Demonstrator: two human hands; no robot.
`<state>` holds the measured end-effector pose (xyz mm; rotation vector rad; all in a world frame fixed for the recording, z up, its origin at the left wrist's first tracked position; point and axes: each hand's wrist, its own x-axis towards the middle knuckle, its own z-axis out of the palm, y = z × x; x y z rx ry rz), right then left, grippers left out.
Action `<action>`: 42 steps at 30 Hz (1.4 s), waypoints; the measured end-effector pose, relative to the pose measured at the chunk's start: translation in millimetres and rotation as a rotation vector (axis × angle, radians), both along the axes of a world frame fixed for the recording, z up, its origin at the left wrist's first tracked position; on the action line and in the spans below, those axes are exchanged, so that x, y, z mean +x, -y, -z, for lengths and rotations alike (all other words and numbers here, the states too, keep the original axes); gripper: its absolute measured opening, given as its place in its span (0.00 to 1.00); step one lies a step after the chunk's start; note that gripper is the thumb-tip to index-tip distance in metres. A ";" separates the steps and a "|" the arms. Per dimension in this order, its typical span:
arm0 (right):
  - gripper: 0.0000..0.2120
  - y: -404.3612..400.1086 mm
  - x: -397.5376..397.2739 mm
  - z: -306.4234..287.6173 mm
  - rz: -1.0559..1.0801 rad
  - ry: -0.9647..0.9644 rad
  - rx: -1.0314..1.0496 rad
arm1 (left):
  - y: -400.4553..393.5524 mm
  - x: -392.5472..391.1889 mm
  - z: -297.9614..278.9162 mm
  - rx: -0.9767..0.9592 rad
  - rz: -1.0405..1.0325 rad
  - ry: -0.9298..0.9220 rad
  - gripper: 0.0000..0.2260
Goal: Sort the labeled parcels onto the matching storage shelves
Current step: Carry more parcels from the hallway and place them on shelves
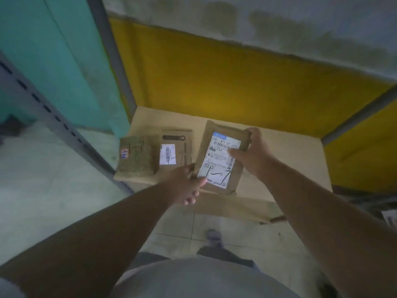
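My right hand [250,153] and left hand [187,181] grip opposite edges of a flat brown paper parcel with white label [219,158] over the shelf's [290,151] front edge; it seems light and pliable.

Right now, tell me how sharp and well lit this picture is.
Head view: dim and soft throughout, with wide-angle bending of the grey shelf posts; the white label on the brown paper parcel is the brightest patch, its print blurred; the shoe on the floor is smeared.
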<state>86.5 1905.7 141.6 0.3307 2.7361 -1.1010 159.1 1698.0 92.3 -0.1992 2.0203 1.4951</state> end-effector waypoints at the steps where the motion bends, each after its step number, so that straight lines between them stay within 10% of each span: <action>1: 0.28 -6.4 -10.0 5.4 -0.052 0.007 0.047 | -10.5 -2.5 6.3 -0.024 -0.045 -0.008 0.14; 17: 0.39 -30.9 -78.6 70.0 -0.447 0.128 0.331 | -71.6 -26.3 51.0 -0.535 -0.482 -0.009 0.15; 28: 0.29 -3.3 -19.1 22.2 -0.628 -0.025 0.410 | -58.6 22.8 17.4 -0.689 -0.373 -0.204 0.21; 42: 0.26 323.1 190.8 -43.4 -1.206 -0.201 0.082 | 228.4 258.8 -9.8 -0.798 -0.648 -0.258 0.20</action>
